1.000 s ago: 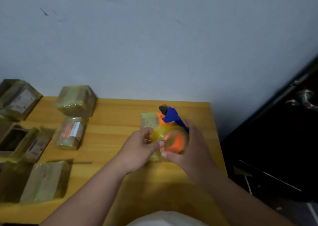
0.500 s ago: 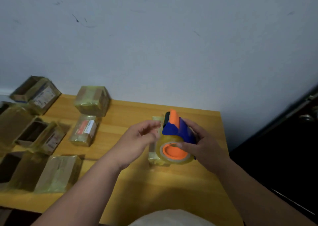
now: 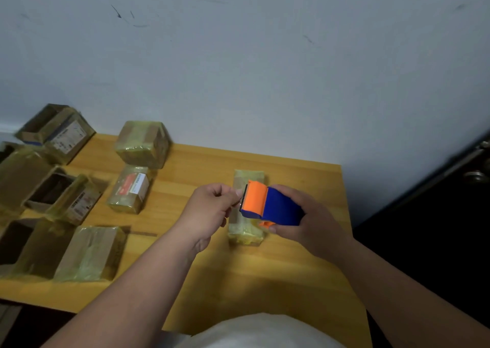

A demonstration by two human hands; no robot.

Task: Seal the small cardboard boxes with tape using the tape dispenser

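My right hand [image 3: 307, 223] grips a blue and orange tape dispenser [image 3: 267, 204] and holds it above a small tape-wrapped cardboard box [image 3: 245, 229] lying on the wooden table [image 3: 265, 281]. The dispenser's orange blade end points left. My left hand [image 3: 209, 212] is at that blade end, its thumb and fingertips pinched together on the tape end there. The tape itself is too thin to make out clearly.
Several other tape-wrapped boxes lie on the table's left half: one at the back [image 3: 143, 143], one with a red label [image 3: 131, 188], one near the front [image 3: 90, 252]. Open cartons [image 3: 50, 191] crowd the far left. A dark door [image 3: 450, 201] stands right of the table.
The dispenser has turned from showing its roll side to showing its blue back, blade end left. My left hand has closed its fingertips at the blade. The camera has shifted right.
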